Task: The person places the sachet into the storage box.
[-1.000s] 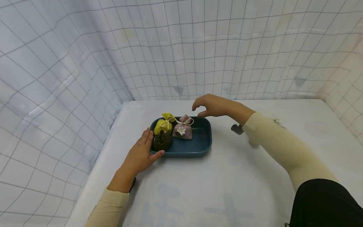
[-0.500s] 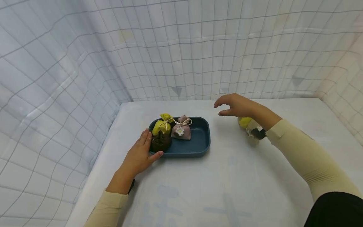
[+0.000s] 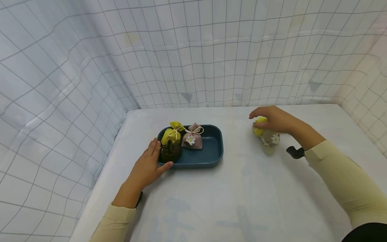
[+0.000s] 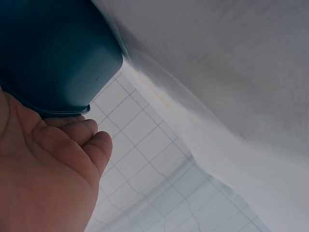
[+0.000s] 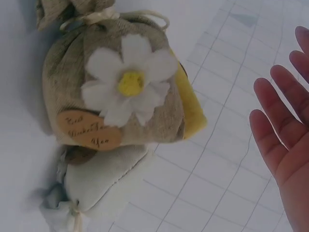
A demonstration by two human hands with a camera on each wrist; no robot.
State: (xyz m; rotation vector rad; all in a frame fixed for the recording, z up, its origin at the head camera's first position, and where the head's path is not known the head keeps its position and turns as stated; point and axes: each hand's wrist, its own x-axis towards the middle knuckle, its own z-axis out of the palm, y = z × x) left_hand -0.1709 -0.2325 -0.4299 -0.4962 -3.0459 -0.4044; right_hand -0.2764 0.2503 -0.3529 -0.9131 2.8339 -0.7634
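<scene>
My left hand (image 3: 145, 168) lies with straight fingers along the left end of a blue tray (image 3: 211, 153), thumb at its front edge. In the tray sit a yellow drawstring pouch (image 3: 170, 136), a dark brown pouch (image 3: 170, 152) and a pinkish pouch (image 3: 192, 140) with a white flower. At the right, my right hand (image 3: 275, 119) hovers over a second yellow pouch (image 3: 258, 130), holding nothing, its fingers spread. Beside that one are a beige pouch (image 5: 67, 82) with a white flower and tag, and a whitish pouch (image 5: 106, 174). The hand partly hides this group in the head view.
A white cloth (image 3: 193, 201) covers the table. White grid-patterned curtains (image 3: 211, 67) stand along the back and both sides. A dark wrist-worn device (image 3: 294, 152) hangs below the right wrist.
My right hand has moved right, away from above the tray, to the group of pouches on the right. The left hand has stayed at the tray.
</scene>
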